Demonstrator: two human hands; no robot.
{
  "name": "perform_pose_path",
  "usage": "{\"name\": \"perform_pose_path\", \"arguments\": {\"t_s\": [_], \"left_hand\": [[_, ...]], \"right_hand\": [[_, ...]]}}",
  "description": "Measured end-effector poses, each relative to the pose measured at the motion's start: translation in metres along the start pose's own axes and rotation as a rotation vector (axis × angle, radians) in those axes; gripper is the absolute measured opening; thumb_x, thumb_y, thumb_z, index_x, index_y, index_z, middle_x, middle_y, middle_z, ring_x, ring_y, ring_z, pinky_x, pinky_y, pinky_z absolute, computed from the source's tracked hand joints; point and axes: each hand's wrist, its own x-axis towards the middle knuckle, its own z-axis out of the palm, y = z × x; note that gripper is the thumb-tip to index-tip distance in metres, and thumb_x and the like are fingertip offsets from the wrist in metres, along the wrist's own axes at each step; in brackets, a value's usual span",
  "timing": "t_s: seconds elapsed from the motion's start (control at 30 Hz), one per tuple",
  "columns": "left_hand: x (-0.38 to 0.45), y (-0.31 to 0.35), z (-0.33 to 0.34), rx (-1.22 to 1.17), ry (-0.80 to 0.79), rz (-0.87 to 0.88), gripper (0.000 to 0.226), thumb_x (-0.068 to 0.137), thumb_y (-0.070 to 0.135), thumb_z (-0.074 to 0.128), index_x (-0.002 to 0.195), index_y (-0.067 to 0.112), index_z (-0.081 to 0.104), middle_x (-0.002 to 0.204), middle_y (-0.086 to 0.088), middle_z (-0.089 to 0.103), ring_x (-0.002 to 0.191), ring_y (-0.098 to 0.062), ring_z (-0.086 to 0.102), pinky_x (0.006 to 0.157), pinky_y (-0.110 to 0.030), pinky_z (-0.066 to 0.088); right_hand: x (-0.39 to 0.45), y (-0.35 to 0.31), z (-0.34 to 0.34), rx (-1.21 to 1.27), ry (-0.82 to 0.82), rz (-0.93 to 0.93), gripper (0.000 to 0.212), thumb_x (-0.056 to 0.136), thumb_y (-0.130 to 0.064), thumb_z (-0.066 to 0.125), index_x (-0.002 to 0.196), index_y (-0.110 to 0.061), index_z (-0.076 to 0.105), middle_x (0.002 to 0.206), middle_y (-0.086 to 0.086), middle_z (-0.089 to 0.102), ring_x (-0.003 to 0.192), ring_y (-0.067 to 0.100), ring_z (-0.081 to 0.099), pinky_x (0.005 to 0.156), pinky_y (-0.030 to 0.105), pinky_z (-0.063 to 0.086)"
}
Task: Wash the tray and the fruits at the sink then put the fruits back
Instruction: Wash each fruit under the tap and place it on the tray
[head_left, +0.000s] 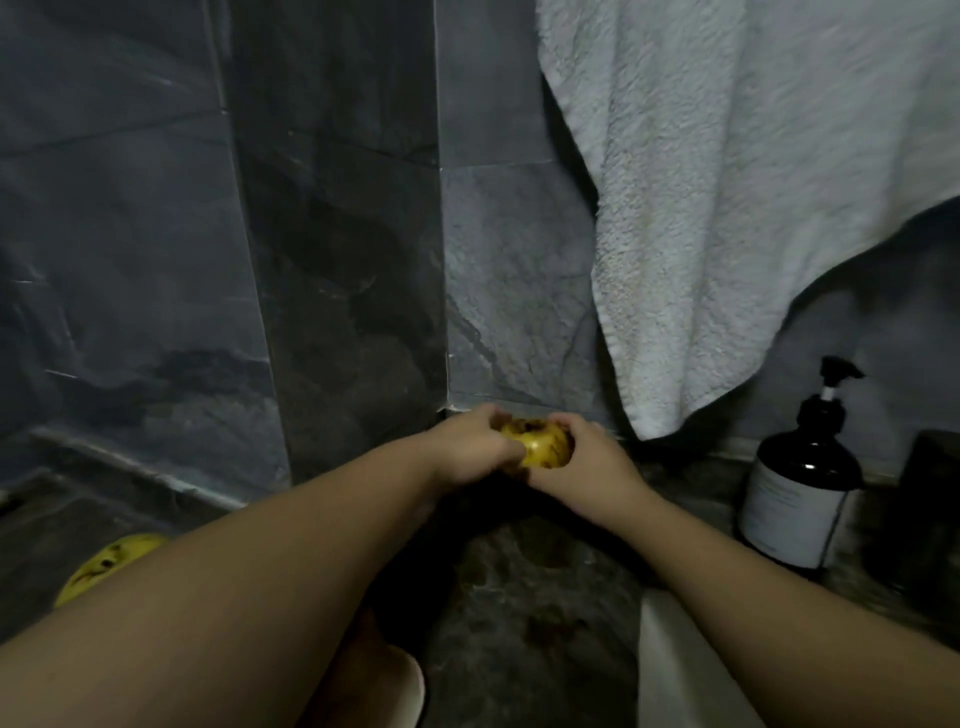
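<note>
Yellow, with dark brown blotches on its skin, the fruit (540, 446) sits between both hands out at arm's length, close to the foot of the dark grey tiled wall (337, 260). The left hand (475, 451) curls its fingers round the fruit's left side, and the right hand (582, 457) wraps it from the right and beneath, so only the top and middle of the fruit show between them. Left of the grip and much nearer the body, a second yellow fruit (106, 566) with dark marks lies low down, partly hidden behind the left forearm; what it rests on cannot be told. Right of the grip stands a dark pump bottle (802, 499) with a pale label and a black pump head, upright on the mottled stone counter (535, 597); how full it is cannot be seen through the dark body. Above and right of the hands a white towel (727, 208) hangs down the wall, its lower corner ending just beside the right hand. Below the grip, near the bottom edge, a pale rounded rim (410, 680) shows under the left forearm, too hidden to name.
</note>
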Motion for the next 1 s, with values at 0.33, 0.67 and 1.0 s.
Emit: {"name": "perform_pose_path", "arguments": {"t_s": [0.33,0.67,1.0], "left_hand": [[-0.094,0.086,0.117,-0.172,-0.165,0.111,0.091,0.047,0.070,0.079,0.124,0.028,0.056,0.112,-0.002,0.071,0.084,-0.018,0.072,0.064,-0.036,0.056],[-0.140,0.106,0.231,-0.506,-0.252,0.114,0.082,0.048,0.047,0.088,0.122,0.035,0.053,0.120,0.003,0.063,0.103,-0.014,0.068,0.079,-0.034,0.065],[-0.126,0.126,0.269,-0.701,-0.444,0.058,0.076,0.054,0.038,0.088,0.124,0.045,0.060,0.128,0.003,0.067,0.116,-0.021,0.066,0.096,-0.047,0.056]], "right_hand": [[-0.150,0.032,-0.115,-0.060,0.036,-0.030,0.095,0.063,-0.043,0.083,0.148,-0.033,0.041,0.125,-0.008,0.031,0.111,0.005,0.042,0.098,0.016,0.034],[-0.255,0.098,-0.192,0.449,-0.247,0.297,0.086,0.078,-0.054,0.076,0.149,-0.054,0.028,0.145,-0.012,0.046,0.128,0.012,0.051,0.092,0.031,0.052],[-0.254,0.124,-0.203,0.796,0.033,0.460,0.036,0.091,-0.035,0.074,0.124,-0.030,0.061,0.124,0.009,0.066,0.103,0.024,0.072,0.071,0.033,0.059]]}}
